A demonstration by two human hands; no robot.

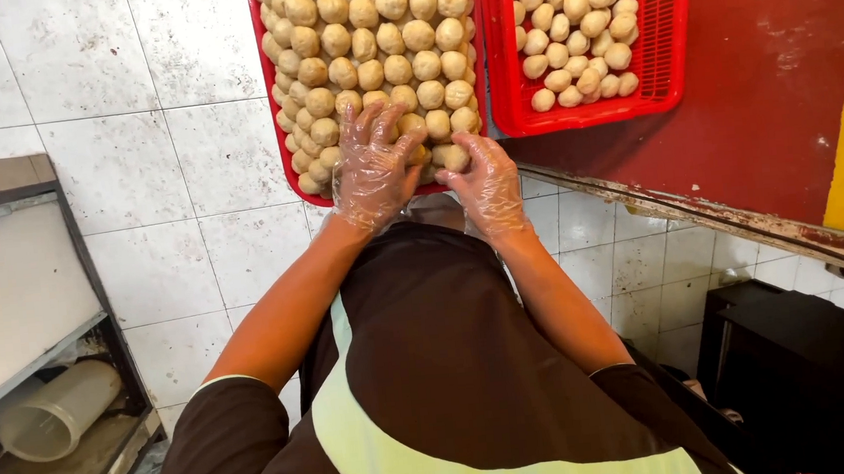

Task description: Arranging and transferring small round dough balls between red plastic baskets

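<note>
White floor tiles spread below a dark red worktop [770, 69] edged with a worn strip, as a person in a brown apron with a pale green stripe leans over two red plastic trays of pale, round dough balls. Both hands wear thin clear gloves. The left hand [371, 166], fingers spread and lying flat, rests on the dough balls [376, 40] at the near edge of the nearer red tray [278, 128], which overhangs the worktop toward the person. The right hand [486, 182], fingers loosely curled, touches the last balls at the tray's near right corner, and whether it pinches one cannot be told. The balls lie directly ahead of both hands, packed in rows that run away from the person along the tray's long axis; the left hand reaches a little farther in, so it is the nearer of the two to the bulk of the pile. A second red tray [669, 57] sits just beside the first, to the right, about half filled with paler balls [576, 24] and beyond either hand. At left, a grey metal shelf unit [38, 327] holds a clear plastic jug [49, 412] lying on its side.
</note>
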